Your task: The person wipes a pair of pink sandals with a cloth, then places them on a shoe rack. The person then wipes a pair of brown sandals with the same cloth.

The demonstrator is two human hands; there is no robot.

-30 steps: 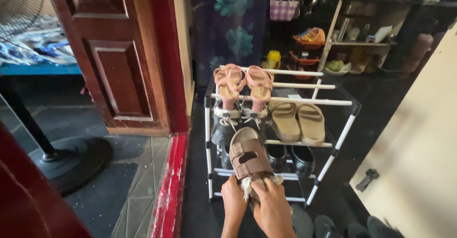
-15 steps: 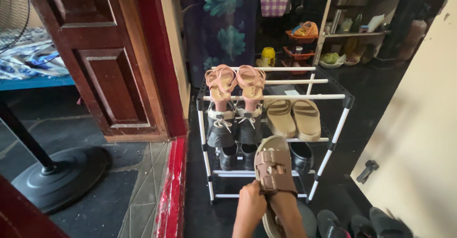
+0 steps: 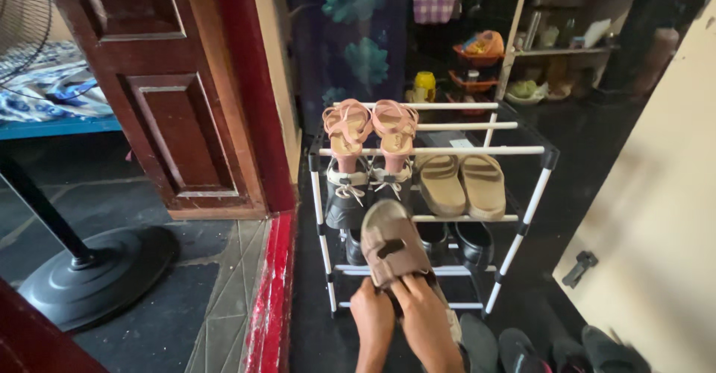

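Both hands hold a brown two-strap sandal (image 3: 390,242) by its heel end, toe pointing up, in front of a white shoe rack (image 3: 538,186). My left hand (image 3: 372,317) grips the heel's left side and my right hand (image 3: 421,321) its right side. A pale cloth edge shows by my right wrist. On the rack's top tier stand pink strappy sandals (image 3: 371,123). The middle tier holds black lace-up shoes (image 3: 344,198) and tan slides (image 3: 462,185). Black shoes (image 3: 474,243) sit on the lowest tier, partly hidden by the sandal.
A brown wooden door (image 3: 171,89) with a red frame (image 3: 272,283) stands at the left. A black fan base (image 3: 97,268) rests on the floor. Dark shoes (image 3: 567,347) lie at the lower right. A cream door (image 3: 656,224) is on the right, and shelves with kitchen items stand behind.
The sandal has swung back left and turned; it now stands in front of the rack's left-middle. Both hands shifted left with it and grip its heel.
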